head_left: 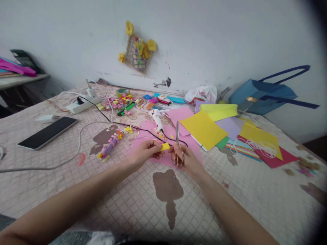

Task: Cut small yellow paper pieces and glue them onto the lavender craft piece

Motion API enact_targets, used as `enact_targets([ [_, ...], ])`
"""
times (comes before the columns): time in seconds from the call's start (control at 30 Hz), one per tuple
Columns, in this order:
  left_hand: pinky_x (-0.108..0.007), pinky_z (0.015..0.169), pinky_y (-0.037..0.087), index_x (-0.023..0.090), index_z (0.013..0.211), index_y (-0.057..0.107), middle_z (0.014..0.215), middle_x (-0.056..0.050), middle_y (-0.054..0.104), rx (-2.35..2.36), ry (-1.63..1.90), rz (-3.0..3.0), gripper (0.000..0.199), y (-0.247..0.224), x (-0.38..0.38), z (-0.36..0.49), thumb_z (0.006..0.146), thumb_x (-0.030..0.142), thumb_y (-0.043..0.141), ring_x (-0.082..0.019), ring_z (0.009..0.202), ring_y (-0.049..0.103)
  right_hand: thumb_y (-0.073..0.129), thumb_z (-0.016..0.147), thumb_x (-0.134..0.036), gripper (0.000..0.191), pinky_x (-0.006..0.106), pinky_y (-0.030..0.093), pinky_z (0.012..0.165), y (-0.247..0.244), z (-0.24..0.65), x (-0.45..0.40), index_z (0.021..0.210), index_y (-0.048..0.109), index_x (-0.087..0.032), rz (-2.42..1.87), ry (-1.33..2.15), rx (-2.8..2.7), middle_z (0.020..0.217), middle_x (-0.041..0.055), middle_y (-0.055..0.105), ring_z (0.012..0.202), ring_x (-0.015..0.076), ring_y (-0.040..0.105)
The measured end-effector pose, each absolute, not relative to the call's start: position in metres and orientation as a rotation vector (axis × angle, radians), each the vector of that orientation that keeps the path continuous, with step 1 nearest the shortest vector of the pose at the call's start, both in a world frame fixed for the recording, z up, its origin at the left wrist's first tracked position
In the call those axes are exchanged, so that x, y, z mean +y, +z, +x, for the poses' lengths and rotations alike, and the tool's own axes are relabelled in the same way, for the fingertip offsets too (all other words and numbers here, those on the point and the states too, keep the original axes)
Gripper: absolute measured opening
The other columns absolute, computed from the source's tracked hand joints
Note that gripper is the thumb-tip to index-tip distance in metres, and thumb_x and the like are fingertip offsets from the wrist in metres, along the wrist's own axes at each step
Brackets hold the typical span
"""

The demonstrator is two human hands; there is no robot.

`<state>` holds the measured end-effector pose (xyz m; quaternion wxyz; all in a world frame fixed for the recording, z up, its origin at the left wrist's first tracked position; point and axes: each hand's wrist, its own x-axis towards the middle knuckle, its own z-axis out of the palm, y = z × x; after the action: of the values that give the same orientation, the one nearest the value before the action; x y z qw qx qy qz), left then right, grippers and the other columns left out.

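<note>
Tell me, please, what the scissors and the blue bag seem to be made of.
The scissors look like polished metal, with silvery blades and glossy gold-toned handles, though the handles may be coated plastic. The blue bag looks like matte fabric, perhaps nonwoven, given its dull sides and flat straps.

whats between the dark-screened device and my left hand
The head view shows a pale cable and a purple piece trimmed with small flowers between the device and your left hand.
</note>
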<state>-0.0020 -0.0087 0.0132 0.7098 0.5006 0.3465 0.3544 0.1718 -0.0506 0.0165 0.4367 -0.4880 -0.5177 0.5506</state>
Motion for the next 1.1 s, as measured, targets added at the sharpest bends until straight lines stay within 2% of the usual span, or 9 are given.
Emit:
enact_targets([
  [0.13,-0.027,0.069,0.050,0.012,0.076,0.056,0.076,-0.007,0.068,0.756,0.897,1.017,0.024,0.014,-0.007,-0.004,0.073,0.033,0.068,-0.014,0.069,0.064,0.038,0.086,-0.057,0.044,0.022,0.035,0.047,0.019,0.170,-0.057,0.082,0.056,-0.017,-1.235,1.297,-1.464,0.059,-0.0024,0.046,0.051,0.0106,0.044],
  [0.3,-0.033,0.080,0.050,0.013,0.077,0.051,0.086,-0.010,0.070,0.722,0.969,0.949,0.023,0.018,-0.004,-0.006,0.076,0.032,0.065,-0.017,0.080,0.067,0.038,0.087,-0.055,0.042,0.023,0.030,0.046,0.018,0.166,-0.064,0.076,0.052,-0.018,-1.295,1.290,-1.610,0.053,-0.0046,0.042,0.047,0.0104,0.038],
  [0.63,-0.035,0.081,0.051,0.017,0.072,0.049,0.081,-0.006,0.070,0.692,1.000,0.913,0.016,0.020,-0.003,-0.008,0.080,0.025,0.061,-0.017,0.082,0.067,0.041,0.086,-0.054,0.040,0.023,0.026,0.044,0.013,0.162,-0.066,0.066,0.045,-0.019,-1.358,1.210,-1.660,0.052,-0.0058,0.036,0.046,0.0101,0.035],
  [0.9,-0.033,0.081,0.050,0.017,0.070,0.047,0.074,-0.002,0.067,0.682,0.999,0.913,0.019,0.024,-0.005,-0.008,0.077,0.025,0.063,-0.014,0.075,0.066,0.042,0.082,-0.060,0.044,0.022,0.027,0.041,0.010,0.161,-0.065,0.065,0.043,-0.020,-1.344,1.286,-1.569,0.051,-0.0073,0.032,0.042,0.0088,0.032],
  [1.1,-0.034,0.082,0.049,0.015,0.072,0.046,0.077,-0.003,0.067,0.684,0.989,0.933,0.023,0.026,-0.005,-0.008,0.077,0.028,0.064,-0.014,0.076,0.066,0.041,0.083,-0.059,0.044,0.022,0.027,0.041,0.012,0.161,-0.065,0.066,0.044,-0.019,-1.340,1.279,-1.590,0.050,-0.0076,0.033,0.042,0.0084,0.033],
])
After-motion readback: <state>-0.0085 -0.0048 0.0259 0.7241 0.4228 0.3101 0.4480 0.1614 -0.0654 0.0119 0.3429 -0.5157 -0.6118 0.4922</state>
